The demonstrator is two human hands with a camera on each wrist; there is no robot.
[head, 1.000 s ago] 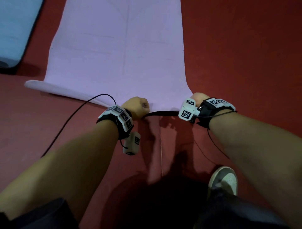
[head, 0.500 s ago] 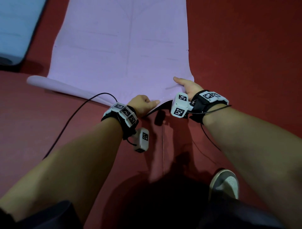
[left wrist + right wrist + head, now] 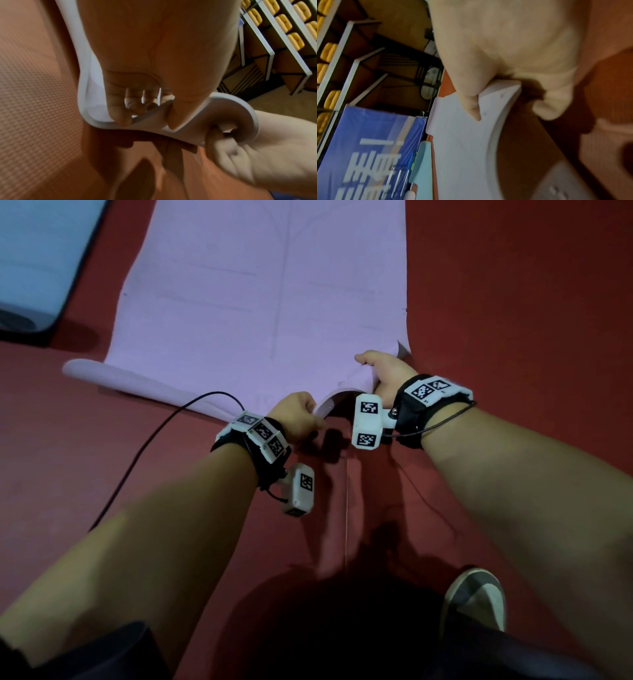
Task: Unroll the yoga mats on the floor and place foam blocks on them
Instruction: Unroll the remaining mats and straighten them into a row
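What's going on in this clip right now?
A person is bent over a lilac yoga mat spread on a red floor. Both hands hold its near edge: the left hand grips it toward the middle, and the right hand pinches the near right corner, thumb on top. Between the hands the edge curls up off the floor. The near left end is curled too. A light blue mat lies to the left. No foam blocks are in view.
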